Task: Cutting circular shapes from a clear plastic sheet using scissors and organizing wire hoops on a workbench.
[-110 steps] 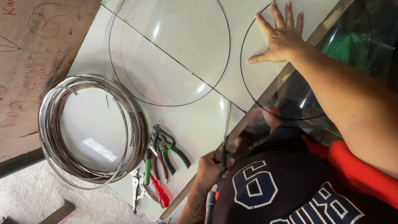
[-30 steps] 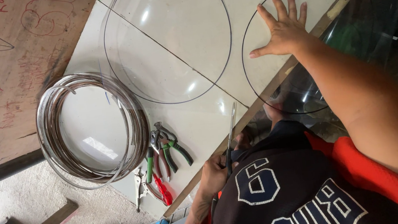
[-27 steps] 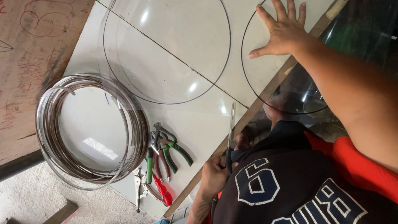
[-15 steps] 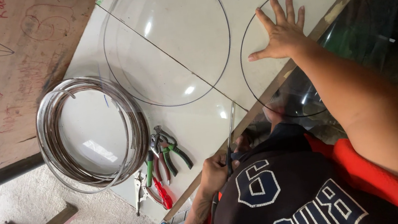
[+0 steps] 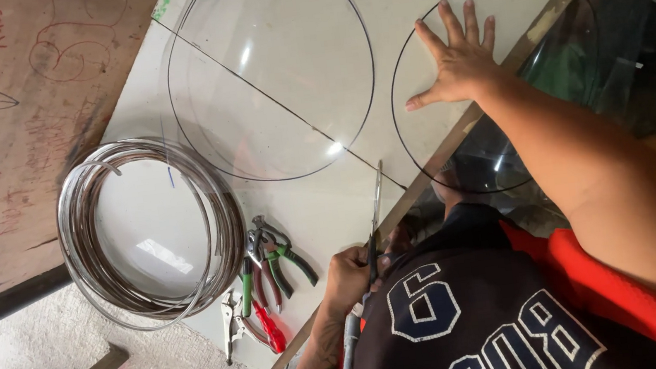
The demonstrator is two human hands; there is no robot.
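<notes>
Clothing: dark sleeveless jersey with white block lettering and a large numeral, over red fabric at the shoulders | Arms: bare | Hands: left hand (image 5: 348, 278), right hand (image 5: 460, 68), no gloves

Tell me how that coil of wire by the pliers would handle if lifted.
The coil of wire looks springy: many loose loops, one end sticking up. It would probably sag and splay unless gripped across several turns, and seems fairly heavy.
</notes>
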